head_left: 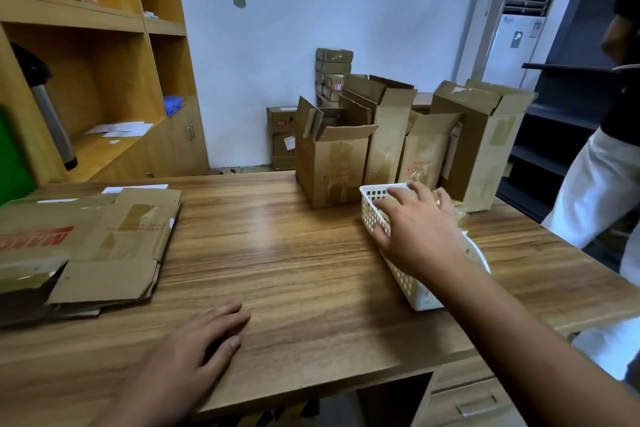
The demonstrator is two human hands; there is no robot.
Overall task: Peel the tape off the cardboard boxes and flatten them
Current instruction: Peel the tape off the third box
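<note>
The white basket (pixel 372 204) sits on the wooden worktop (pixel 294 253). The right hand (pixel 415 232) reaches over the basket with fingers spread, empty, its fingertips at the basket's far rim. Just behind the basket stand four opened cardboard boxes (pixel 332 163), flaps up, old tape patches on their fronts. Well to the basket's left lies a stack of flattened cardboard (pixel 104 243). The left hand (pixel 204 347) rests flat, open, on the worktop's near edge.
</note>
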